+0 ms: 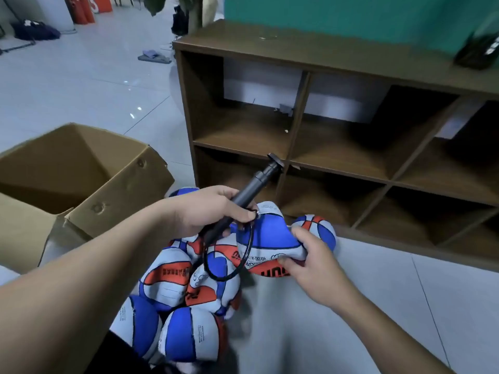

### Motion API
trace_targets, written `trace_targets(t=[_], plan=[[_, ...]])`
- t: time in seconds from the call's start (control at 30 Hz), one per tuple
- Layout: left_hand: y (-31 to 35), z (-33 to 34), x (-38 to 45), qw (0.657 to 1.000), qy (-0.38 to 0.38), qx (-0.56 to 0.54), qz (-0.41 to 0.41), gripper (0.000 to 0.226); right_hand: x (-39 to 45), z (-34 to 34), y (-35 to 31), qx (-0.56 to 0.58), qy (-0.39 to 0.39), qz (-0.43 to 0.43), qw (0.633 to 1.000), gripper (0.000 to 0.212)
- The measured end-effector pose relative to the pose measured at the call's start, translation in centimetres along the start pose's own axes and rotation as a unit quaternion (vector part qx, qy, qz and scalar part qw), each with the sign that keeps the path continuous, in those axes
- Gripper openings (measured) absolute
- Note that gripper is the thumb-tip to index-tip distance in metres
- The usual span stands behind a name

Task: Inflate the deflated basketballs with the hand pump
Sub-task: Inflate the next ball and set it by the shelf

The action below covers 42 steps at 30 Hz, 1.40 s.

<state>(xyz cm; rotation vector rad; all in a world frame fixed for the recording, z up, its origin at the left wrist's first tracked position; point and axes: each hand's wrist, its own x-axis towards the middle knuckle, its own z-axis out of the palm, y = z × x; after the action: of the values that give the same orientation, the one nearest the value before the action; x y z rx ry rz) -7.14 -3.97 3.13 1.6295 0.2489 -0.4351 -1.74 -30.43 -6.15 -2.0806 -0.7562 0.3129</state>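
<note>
The left hand [213, 209] has its fingers curled round the lower part of a black hand pump [251, 188], holding it above the pile of balls in the middle of the view. The pump's long axis slants from lower left to upper right: its flat T-shaped handle end points up and away toward the shelf unit [297, 109], and its hose end points down toward the person. From that lower end a thin black hose [216, 265] hangs in a loop and curves back up to the top of the flat ball [270, 238], where its tip meets the ball beside the left fingertips; whether the needle is seated there cannot be made out. The right hand [313, 263] grips that blue, white and orange ball from the right, thumb on top and fingers tucked under its folded lower edge, holding it just in front of the bottom row of the shelf unit. More limp balls [172, 282] of the same colours lie heaped on the pale floor [378, 306] beneath the hands, and another ball [321, 228] lies just behind the right hand. An open cardboard box [81, 171] stands to the left on the floor.
</note>
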Motion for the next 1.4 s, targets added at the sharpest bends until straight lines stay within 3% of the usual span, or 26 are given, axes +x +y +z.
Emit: trace_targets(t=[0.13, 0.27, 0.4, 0.53, 0.73, 0.9, 0.97, 1.03, 1.1, 1.23, 1.4], plan=[[-0.3, 2.4, 1.0, 0.988, -0.043, -0.142, 0.031, 0.025, -1.7, -1.9, -2.7, 0.123, 0.003, 0.023, 0.992, 0.048], [-0.7, 3.8, 1.2, 0.975, -0.052, -0.213, 0.044, 0.016, -1.9, -2.4, -4.6, 0.144, 0.058, 0.053, 0.987, 0.06], [-0.7, 4.2, 0.6, 0.968, -0.101, -0.228, 0.041, 0.02, -2.3, -3.2, -4.8, 0.155, 0.052, 0.079, 0.983, 0.068], [-1.2, 4.7, 1.0, 0.969, -0.102, -0.222, 0.04, 0.028, -2.5, -3.8, -4.9, 0.144, 0.012, 0.091, 0.985, 0.048], [-2.1, 6.6, 2.0, 0.977, -0.106, -0.184, 0.018, 0.022, -2.5, -4.6, -3.6, 0.141, -0.067, 0.163, 0.974, 0.064], [-2.6, 8.5, 3.1, 0.975, -0.113, -0.191, -0.021, 0.023, -3.2, -4.8, -1.1, 0.109, -0.017, 0.202, 0.973, 0.067], [-2.5, 8.8, 3.3, 0.975, -0.118, -0.187, -0.023, 0.021, -3.4, -4.9, -0.2, 0.091, 0.0, 0.202, 0.975, 0.082], [-2.0, 8.8, 3.7, 0.981, -0.089, -0.171, -0.021, 0.02, -3.5, -4.8, 1.1, 0.071, 0.009, 0.185, 0.98, 0.092], [-1.4, 8.1, 4.1, 0.989, -0.049, -0.137, -0.01, 0.022, -3.6, -4.8, 2.6, 0.055, 0.027, 0.172, 0.983, 0.073], [-1.3, 6.2, 4.5, 0.995, 0.043, 0.085, 0.019, 0.017, -3.6, -4.4, 4.7, 0.015, 0.075, 0.156, 0.985, 0.083], [-1.0, 6.2, 4.4, 0.975, 0.046, 0.2, 0.087, 0.007, -3.3, -3.1, 5.4, -0.032, 0.107, 0.14, 0.984, 0.081]])
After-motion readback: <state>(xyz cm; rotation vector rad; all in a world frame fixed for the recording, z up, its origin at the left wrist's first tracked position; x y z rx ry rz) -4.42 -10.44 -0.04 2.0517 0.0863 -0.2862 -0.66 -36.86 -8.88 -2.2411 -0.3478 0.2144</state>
